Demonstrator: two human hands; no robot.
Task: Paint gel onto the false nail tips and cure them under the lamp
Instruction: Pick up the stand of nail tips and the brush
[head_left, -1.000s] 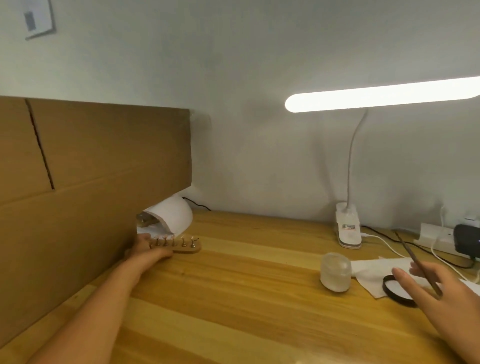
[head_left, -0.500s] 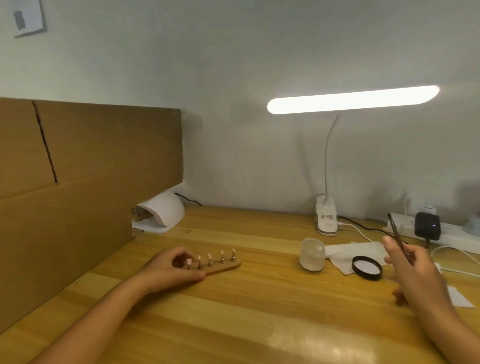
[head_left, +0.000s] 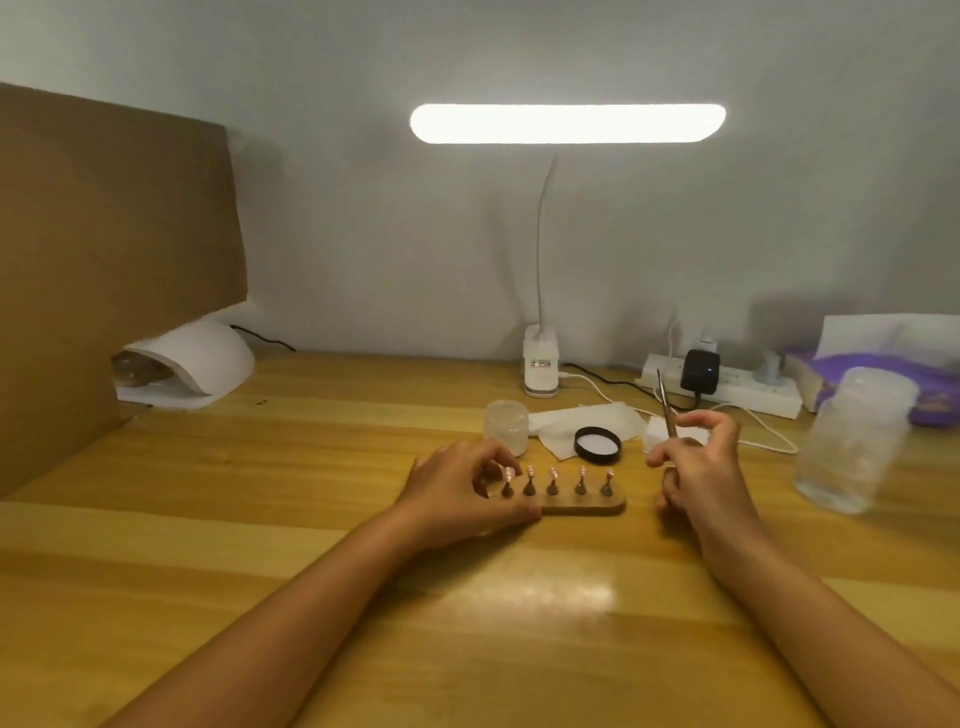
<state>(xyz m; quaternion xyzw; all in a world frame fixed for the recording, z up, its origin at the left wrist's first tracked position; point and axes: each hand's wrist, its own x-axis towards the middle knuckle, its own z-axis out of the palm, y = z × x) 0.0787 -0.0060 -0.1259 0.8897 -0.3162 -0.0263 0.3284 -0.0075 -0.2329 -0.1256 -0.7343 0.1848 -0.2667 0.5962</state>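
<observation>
A wooden holder (head_left: 582, 505) with several pink nail tips (head_left: 554, 473) on small stands lies on the table in front of me. My left hand (head_left: 457, 493) grips its left end, fingers curled over the first stand. My right hand (head_left: 698, 467) holds a thin brush (head_left: 665, 405) upright, just right of the holder. A frosted gel jar (head_left: 506, 426) stands behind the holder, its black lid (head_left: 597, 444) lying beside it. The white curing lamp (head_left: 197, 364) sits far left by the cardboard.
A cardboard sheet (head_left: 104, 270) walls off the left side. A lit clip desk lamp (head_left: 566, 123) stands at the back, with a power strip (head_left: 727, 387), cables and white tissues (head_left: 582, 418). A clear plastic cup (head_left: 857, 436) and a purple packet (head_left: 883, 366) are at the right.
My left hand drew the nail holder away from the curing lamp to the middle of the table. My right hand with the brush came in close beside it.
</observation>
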